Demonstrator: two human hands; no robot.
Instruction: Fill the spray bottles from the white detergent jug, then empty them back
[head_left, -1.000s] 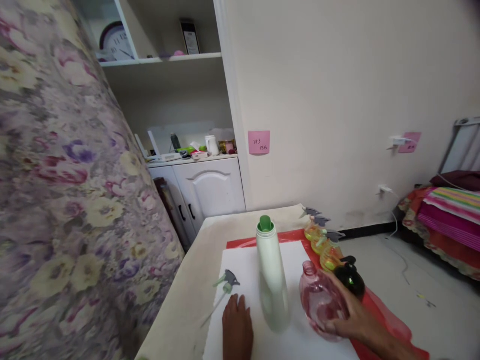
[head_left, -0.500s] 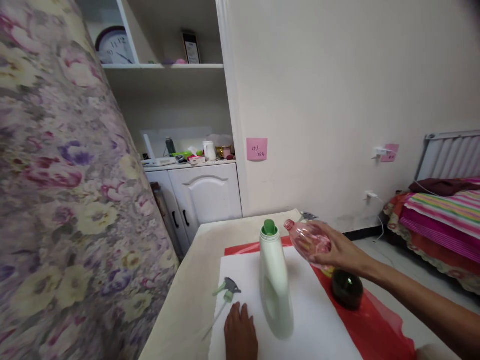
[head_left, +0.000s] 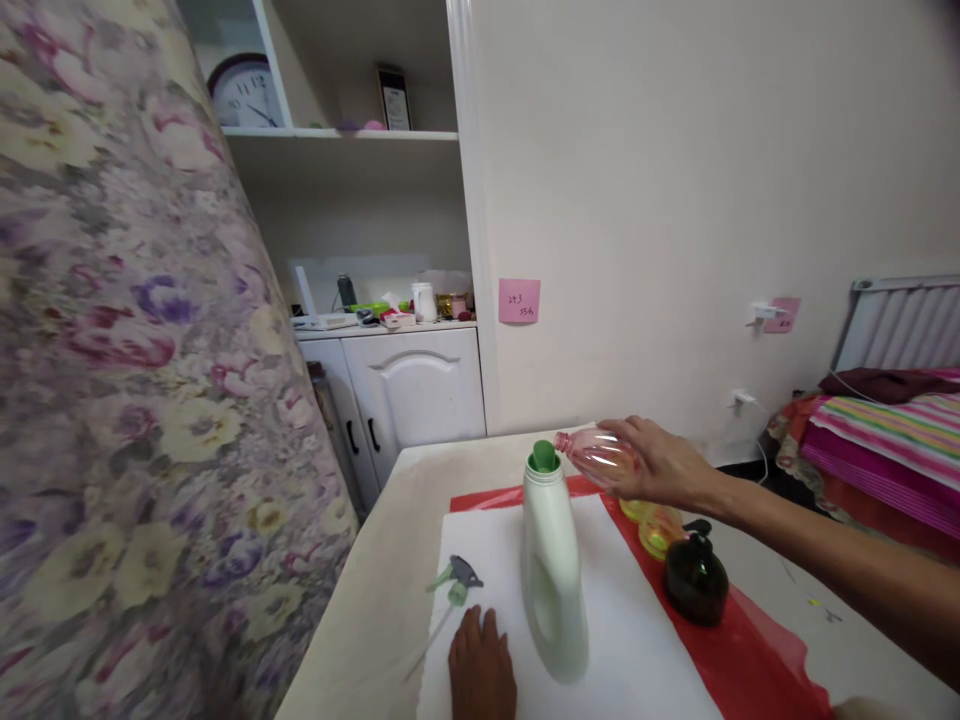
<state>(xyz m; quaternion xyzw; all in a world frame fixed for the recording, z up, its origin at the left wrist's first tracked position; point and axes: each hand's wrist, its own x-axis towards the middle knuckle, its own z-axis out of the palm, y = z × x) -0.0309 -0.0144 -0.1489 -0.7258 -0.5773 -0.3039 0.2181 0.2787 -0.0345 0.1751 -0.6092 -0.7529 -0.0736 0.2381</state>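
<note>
My right hand (head_left: 660, 462) is wrapped round a clear pink bottle (head_left: 600, 455), tipped almost onto its side. Its uncapped neck is close to the green pouring spout (head_left: 544, 457) in the top of a pale green detergent jug (head_left: 551, 560). I cannot tell whether the two touch or whether liquid runs out. The jug stands upright on a white sheet (head_left: 622, 650). My left hand (head_left: 482, 665) lies flat on that sheet, holding nothing, left of the jug. Just beyond its fingers is a grey and green spray trigger (head_left: 457, 580) with a thin tube.
Right of the jug, a dark pump bottle (head_left: 696, 578) and yellowish clear bottles (head_left: 658, 530) stand on a red plastic sheet (head_left: 750, 660). A floral curtain (head_left: 150, 400) hangs at left. Behind are a white cabinet (head_left: 420, 390) and the wall; a bed (head_left: 885, 450) is at right.
My right hand has brought the pink bottle left and tipped it further towards level, its neck now near the jug's spout. The left hand stays put. The view has shifted slightly.
</note>
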